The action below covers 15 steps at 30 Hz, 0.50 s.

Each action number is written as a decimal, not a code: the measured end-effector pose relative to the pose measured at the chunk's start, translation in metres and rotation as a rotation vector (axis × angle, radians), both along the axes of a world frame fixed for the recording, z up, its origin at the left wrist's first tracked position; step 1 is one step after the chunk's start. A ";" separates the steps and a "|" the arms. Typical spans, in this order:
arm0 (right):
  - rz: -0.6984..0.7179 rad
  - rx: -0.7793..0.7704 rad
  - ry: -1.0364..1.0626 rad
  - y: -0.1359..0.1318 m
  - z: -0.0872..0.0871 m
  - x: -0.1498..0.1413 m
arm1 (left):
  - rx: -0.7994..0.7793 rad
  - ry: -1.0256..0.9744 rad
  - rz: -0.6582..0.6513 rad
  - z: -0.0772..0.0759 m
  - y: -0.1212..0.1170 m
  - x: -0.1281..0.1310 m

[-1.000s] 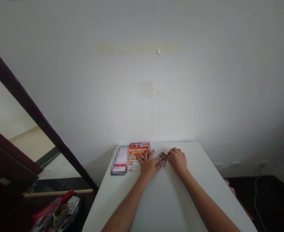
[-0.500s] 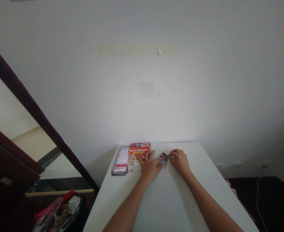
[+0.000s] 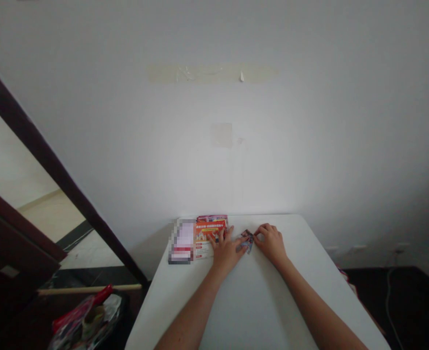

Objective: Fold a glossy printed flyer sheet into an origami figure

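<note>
A small printed picture card (image 3: 249, 240) lies at an angle on the white table (image 3: 251, 301), between my two hands. My left hand (image 3: 224, 250) rests flat with its fingers spread. Its thumb touches the card's left side, while its other fingers lie over an orange and white printed leaflet (image 3: 204, 248). At the card's right corner, my right hand (image 3: 272, 240) is closed in a pinch, thumb and forefinger together on the edge. Parts of the card and of the leaflet are hidden beneath my left hand.
A blurred-out flat object (image 3: 182, 240) lies left of the leaflet, and more printed papers (image 3: 212, 218) stick out behind it. The table meets a pale wall (image 3: 291, 146). A bag of odds and ends (image 3: 94, 321) stands low at the left, beside a wooden stick (image 3: 127, 287).
Both hands stay in nearly the same places. The right fingertips have shifted very slightly at the card's corner. The view has moved only a touch.
</note>
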State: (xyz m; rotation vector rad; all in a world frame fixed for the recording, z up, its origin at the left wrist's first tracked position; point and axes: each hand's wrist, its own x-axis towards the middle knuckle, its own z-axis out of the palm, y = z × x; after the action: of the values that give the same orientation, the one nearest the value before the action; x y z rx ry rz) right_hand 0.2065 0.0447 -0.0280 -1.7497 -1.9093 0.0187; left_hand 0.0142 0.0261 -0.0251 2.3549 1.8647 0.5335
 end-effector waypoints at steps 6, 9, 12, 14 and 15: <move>0.035 -0.023 0.019 -0.003 0.000 0.001 | -0.024 0.003 0.002 0.005 -0.002 0.001; 0.048 -0.029 0.009 -0.003 -0.001 0.001 | -0.024 0.013 0.007 0.007 -0.002 0.001; 0.062 -0.025 0.003 -0.004 -0.003 0.002 | -0.033 0.012 0.013 0.008 -0.003 0.001; 0.071 -0.020 -0.001 -0.004 -0.005 0.003 | -0.037 0.000 0.015 0.009 -0.003 0.002; 0.075 -0.020 -0.003 -0.004 -0.005 0.004 | -0.037 -0.005 0.015 0.009 -0.003 0.002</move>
State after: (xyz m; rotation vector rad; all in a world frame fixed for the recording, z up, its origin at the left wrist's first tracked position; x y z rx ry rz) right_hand 0.2101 0.0406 -0.0332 -1.6914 -1.9826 0.0631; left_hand 0.0159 0.0226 -0.0160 2.3155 1.8754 0.5010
